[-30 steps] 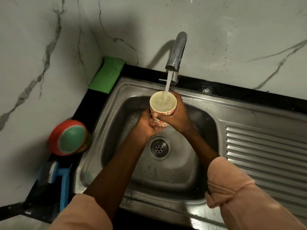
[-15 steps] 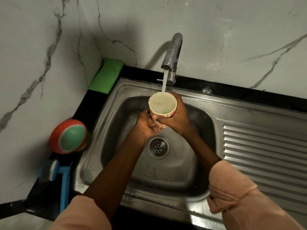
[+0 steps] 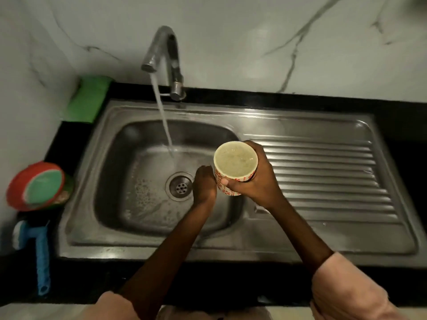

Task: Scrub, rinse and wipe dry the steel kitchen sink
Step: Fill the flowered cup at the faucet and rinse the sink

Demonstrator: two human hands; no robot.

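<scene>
**Rinsing time: the sink is wet, but not dry yet**

We hold a full cup [image 3: 235, 168] in our right hand [image 3: 256, 181], with the fingers wrapped tight around its side. The cup is upright and filled almost to the top with cloudy water. It hangs over the sink [image 3: 161, 176], at about 3 o'clock from the drain [image 3: 181, 186], right by the ridged draining board [image 3: 323, 176].

Our left hand [image 3: 204, 184] holds nothing. It sits just beside the cup, at about 9 o'clock from it, with the fingers close together and pointing down (we cannot tell if it touches the cup).

The tap [image 3: 165, 58] is on. Its water [image 3: 164, 118] falls into the bowl at about 12 o'clock from the drain. The bowl is wet and has little bubbles on the bottom, so we think the scrubbing is mostly done and we are rinsing now. We guess the cup of water is for pouring over the steel.

The green sponge [image 3: 89, 100] and the blue brush [image 3: 41, 252] rest on the table, well apart from our hands. Wiping dry is still left to do. We see no drying cloth.
</scene>
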